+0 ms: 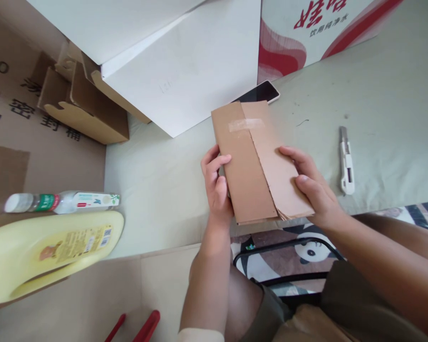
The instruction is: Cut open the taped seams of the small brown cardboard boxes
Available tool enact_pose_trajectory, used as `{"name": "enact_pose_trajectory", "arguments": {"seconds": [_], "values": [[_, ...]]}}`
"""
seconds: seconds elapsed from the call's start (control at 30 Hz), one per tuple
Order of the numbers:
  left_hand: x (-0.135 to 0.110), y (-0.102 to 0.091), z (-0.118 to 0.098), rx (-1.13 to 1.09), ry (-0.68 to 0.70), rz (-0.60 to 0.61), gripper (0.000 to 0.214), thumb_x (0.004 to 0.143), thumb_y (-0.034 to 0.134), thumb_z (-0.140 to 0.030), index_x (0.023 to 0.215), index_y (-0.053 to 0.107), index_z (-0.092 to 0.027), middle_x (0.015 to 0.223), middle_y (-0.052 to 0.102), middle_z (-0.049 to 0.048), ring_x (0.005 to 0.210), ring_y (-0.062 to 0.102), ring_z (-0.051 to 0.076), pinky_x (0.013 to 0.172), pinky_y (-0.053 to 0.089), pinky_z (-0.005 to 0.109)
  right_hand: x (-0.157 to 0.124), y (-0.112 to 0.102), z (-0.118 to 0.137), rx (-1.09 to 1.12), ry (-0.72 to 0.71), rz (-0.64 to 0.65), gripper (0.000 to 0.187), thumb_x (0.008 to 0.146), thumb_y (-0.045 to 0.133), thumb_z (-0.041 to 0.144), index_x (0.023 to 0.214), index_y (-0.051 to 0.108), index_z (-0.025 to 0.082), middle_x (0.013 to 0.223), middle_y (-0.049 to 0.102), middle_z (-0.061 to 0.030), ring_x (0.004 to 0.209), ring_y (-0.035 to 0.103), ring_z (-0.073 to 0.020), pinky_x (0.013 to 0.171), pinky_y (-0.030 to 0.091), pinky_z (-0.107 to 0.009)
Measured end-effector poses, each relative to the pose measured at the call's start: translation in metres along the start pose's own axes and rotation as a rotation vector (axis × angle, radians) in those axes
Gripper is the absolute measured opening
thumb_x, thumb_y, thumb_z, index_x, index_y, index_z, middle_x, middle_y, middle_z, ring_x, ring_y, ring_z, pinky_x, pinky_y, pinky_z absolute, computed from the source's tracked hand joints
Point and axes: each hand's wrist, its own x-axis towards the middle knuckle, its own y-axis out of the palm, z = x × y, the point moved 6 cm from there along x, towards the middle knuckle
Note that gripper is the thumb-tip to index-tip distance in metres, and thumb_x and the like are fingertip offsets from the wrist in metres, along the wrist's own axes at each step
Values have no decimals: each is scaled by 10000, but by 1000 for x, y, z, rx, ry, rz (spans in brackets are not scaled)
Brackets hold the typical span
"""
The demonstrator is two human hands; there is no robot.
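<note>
Between my two hands is a small flat brown cardboard box (pixel 247 166), tilted toward me. A strip of clear tape crosses its seam near the far end, and the seam gapes slightly at the near end. My left hand (pixel 218 183) grips its left edge, fingers on the top face. On the right edge, my right hand (pixel 311 183) is closed with fingertips on the upper face. Past the box's far end lies a phone (pixel 269 90), partly covered by it. A white utility knife (pixel 346 164) rests to the right of my right hand.
A pale green cloth (pixel 156 190) covers the surface. White boxes (pixel 199 61) and a red-and-white carton (pixel 288 42) stand at the back. Left are folded cardboard (pixel 89 104), a clear bottle (pixel 64 203) and a yellow jug (pixel 103 228). Red handles (pixel 146 325) show at the bottom.
</note>
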Motion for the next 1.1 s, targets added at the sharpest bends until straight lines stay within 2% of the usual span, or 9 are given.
{"name": "enact_pose_trajectory", "arguments": {"seconds": [0.17, 0.33, 0.5, 0.67, 1.1], "values": [[1, 1, -2, 20, 6, 23, 323, 1001, 364, -470, 1212, 568, -335, 1426, 453, 38, 1352, 443, 274, 1114, 397, 468, -2, -1, -4, 16, 0, -10, 494, 953, 385, 573, 1400, 486, 389, 1491, 502, 6, 1364, 468, -323, 1085, 443, -526], [1, -1, -3, 52, 28, 29, 338, 1001, 361, -456, 1226, 573, -319, 1408, 460, 50, 1349, 438, 272, 1121, 391, 468, -2, -1, -6, 13, -3, 0, 488, 957, 389, 564, 1400, 481, 381, 1499, 493, 5, 1374, 457, -315, 1089, 440, -503], [0, -1, 0, 81, 24, 18, 356, 999, 345, -488, 1224, 565, -320, 1405, 461, 59, 1340, 453, 271, 1115, 399, 467, 0, 0, -5, 20, 2, 13, 480, 961, 388, 531, 1408, 473, 379, 1492, 493, -2, 1373, 449, -326, 1099, 414, -526], [-1, -3, 1, 72, 12, 16, 355, 1006, 338, -455, 1239, 567, -315, 1405, 461, 58, 1331, 460, 256, 1120, 398, 452, 1, 2, -2, 14, 0, 14, 472, 959, 394, 517, 1401, 479, 377, 1465, 513, -11, 1324, 487, -319, 1084, 419, -524], [-1, -3, 1, 39, 15, 5, 341, 1006, 357, -442, 1228, 581, -311, 1388, 477, 58, 1309, 475, 245, 1113, 396, 427, 2, 2, 1, 34, 0, -10, 467, 941, 427, 503, 1378, 504, 358, 1471, 517, -9, 1357, 457, -315, 1099, 413, -512]]}}
